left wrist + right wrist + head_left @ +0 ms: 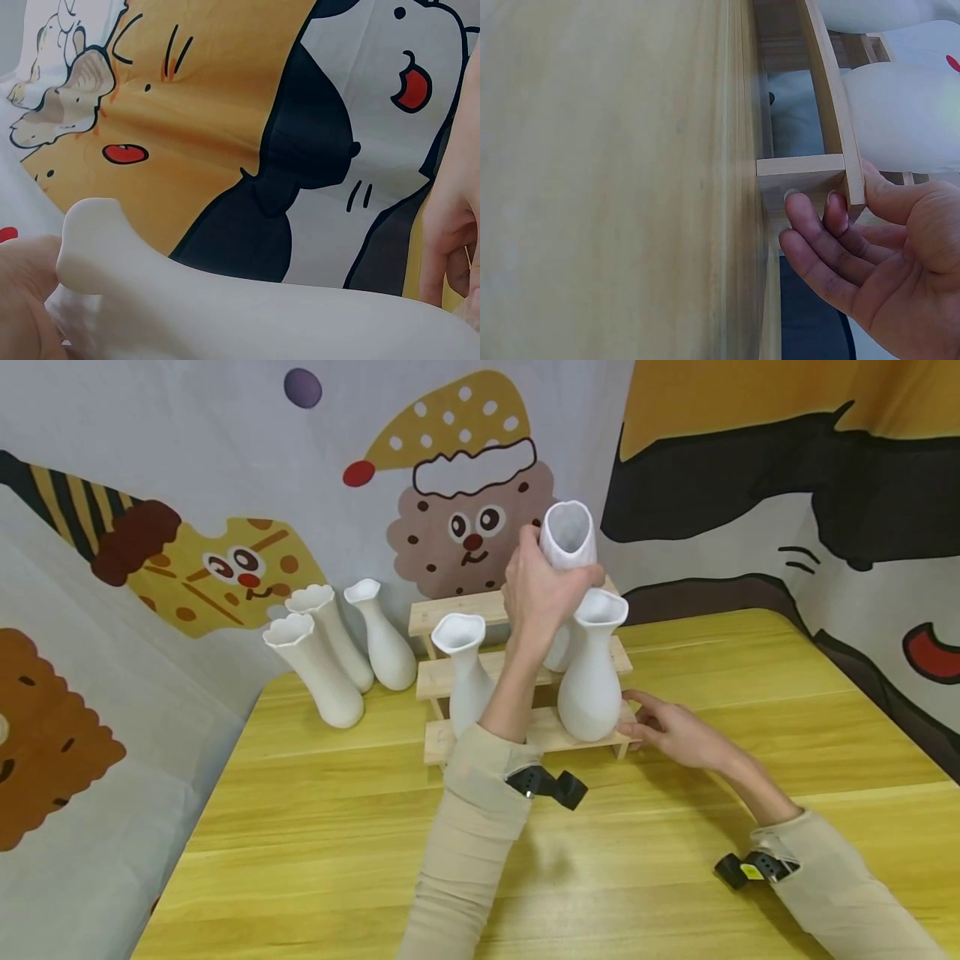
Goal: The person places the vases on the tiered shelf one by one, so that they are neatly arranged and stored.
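My left hand (543, 585) grips a white vase (567, 539) with a wide open mouth, high over the back of a three-step wooden stand (457, 681). Whether that vase's base rests on the top step is hidden. On the stand's lowest step are a flared white vase (590, 693) at the right and another white vase (467, 672) at the left, partly behind my left forearm. One more vase shows partly on the middle step. My right hand (900, 262) pinches the right end of the lowest step, thumb above and fingertips below the board (832, 112).
Left of the stand, two scallop-rimmed vases (318, 672) and one slim-necked vase (386, 647) stand on the wooden table (315, 843). A cartoon-printed cloth (337, 527) hangs behind the table. Both wrists carry black strapped cameras.
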`<state>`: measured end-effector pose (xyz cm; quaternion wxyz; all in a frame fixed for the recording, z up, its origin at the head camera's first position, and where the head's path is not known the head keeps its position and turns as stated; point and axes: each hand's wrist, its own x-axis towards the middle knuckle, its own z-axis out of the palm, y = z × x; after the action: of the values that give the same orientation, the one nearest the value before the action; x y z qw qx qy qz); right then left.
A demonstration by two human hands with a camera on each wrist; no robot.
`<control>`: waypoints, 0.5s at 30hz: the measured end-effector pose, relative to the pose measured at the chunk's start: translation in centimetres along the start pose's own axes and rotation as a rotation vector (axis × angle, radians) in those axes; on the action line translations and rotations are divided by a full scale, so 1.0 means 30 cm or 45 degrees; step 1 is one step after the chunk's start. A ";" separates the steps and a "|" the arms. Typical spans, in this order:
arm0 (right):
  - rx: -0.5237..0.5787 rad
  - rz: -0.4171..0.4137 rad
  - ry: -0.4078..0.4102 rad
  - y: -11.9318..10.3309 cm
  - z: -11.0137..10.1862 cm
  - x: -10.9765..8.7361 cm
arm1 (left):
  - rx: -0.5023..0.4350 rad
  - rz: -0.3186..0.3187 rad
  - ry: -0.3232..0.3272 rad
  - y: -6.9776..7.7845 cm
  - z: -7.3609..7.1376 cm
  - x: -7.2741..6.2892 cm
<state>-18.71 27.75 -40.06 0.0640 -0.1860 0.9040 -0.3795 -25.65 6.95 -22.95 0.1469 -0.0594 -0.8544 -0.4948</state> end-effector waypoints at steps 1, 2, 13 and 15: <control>0.000 0.002 -0.001 -0.001 0.000 0.000 | 0.001 -0.002 -0.002 -0.001 0.001 0.000; 0.000 0.004 -0.001 -0.001 -0.001 0.000 | 0.004 -0.002 -0.003 -0.002 0.001 0.000; 0.007 0.002 -0.002 0.000 0.001 0.000 | 0.021 -0.039 -0.030 -0.002 0.002 0.003; 0.013 0.004 -0.004 0.001 0.001 0.000 | 0.030 -0.063 -0.040 0.001 0.000 0.005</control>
<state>-18.71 27.75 -40.10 0.0670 -0.1847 0.9023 -0.3837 -25.78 6.96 -22.88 0.1218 -0.0445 -0.8636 -0.4872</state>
